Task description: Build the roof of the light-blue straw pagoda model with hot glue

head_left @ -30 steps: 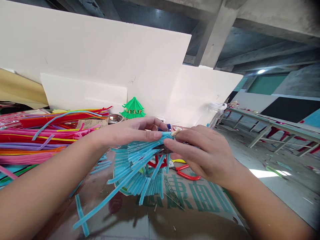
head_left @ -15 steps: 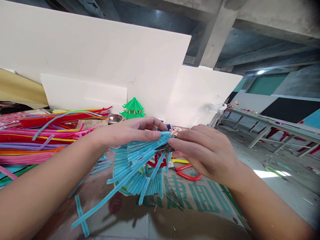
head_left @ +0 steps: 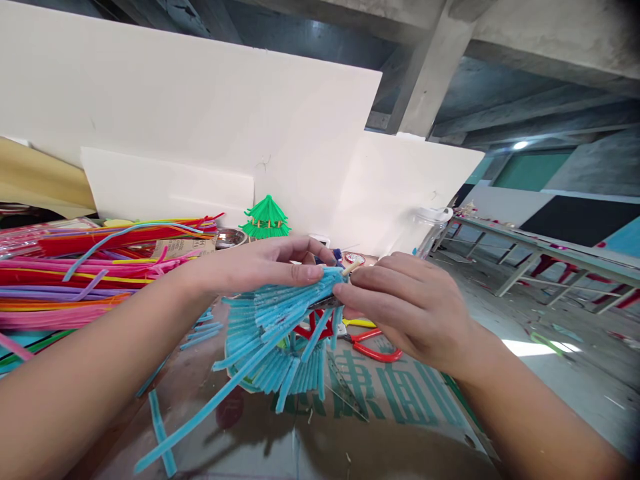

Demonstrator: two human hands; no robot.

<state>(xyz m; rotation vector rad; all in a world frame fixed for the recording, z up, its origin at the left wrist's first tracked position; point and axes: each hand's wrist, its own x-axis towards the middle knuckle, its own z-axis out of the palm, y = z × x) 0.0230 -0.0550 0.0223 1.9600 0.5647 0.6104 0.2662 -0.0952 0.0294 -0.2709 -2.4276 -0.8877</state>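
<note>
A two-tiered model of blue pipe cleaners [head_left: 280,313] is tilted between my hands, with red pieces between its tiers. My left hand [head_left: 280,263] grips the upper tier from the far side, thumb along the top. At the tip, a short pale stick [head_left: 351,268] pokes out. The curled fingers of my right hand [head_left: 405,300] pinch the model's right edge beside that stick; their tips are partly hidden. One long blue pipe cleaner [head_left: 200,417] sticks out from the model toward the lower left. Under the upper tier a dark patch shows, too small to name.
Colourful pipe cleaners [head_left: 65,280] are heaped at left. Red-handled pliers [head_left: 377,348] lie behind the model. A small green tiered model [head_left: 267,217] stands against a white board [head_left: 200,107]. Cut blue pieces [head_left: 161,427] lie on the table. A clear jar [head_left: 425,230] stands at right.
The model has tilted slightly, and the long blue pipe cleaner's free end has shifted a little down and left. My right hand has moved slightly; both hands keep their hold.
</note>
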